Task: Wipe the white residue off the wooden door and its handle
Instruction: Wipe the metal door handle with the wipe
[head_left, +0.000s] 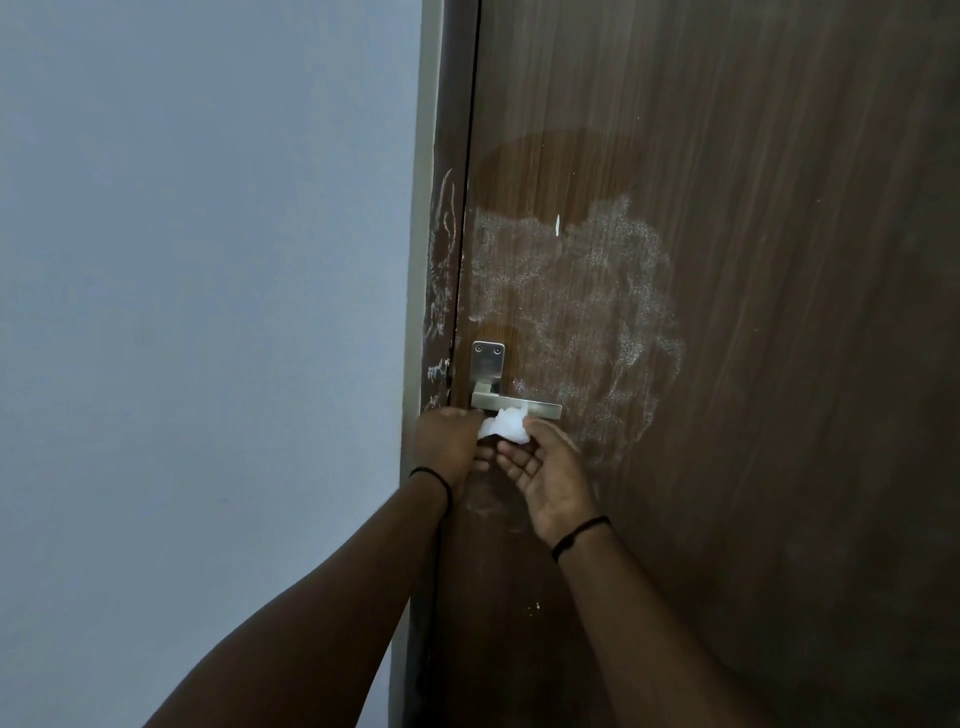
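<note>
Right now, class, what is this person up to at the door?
A person is cleaning a wooden door. Both hands hold a crumpled white tissue just under the metal lever handle: the left hand grips it from the left, the right hand pinches it from below. A wide patch of white residue lies on the door above and right of the handle, with more streaks on the door frame, so most of the wiping is not yet done.
</note>
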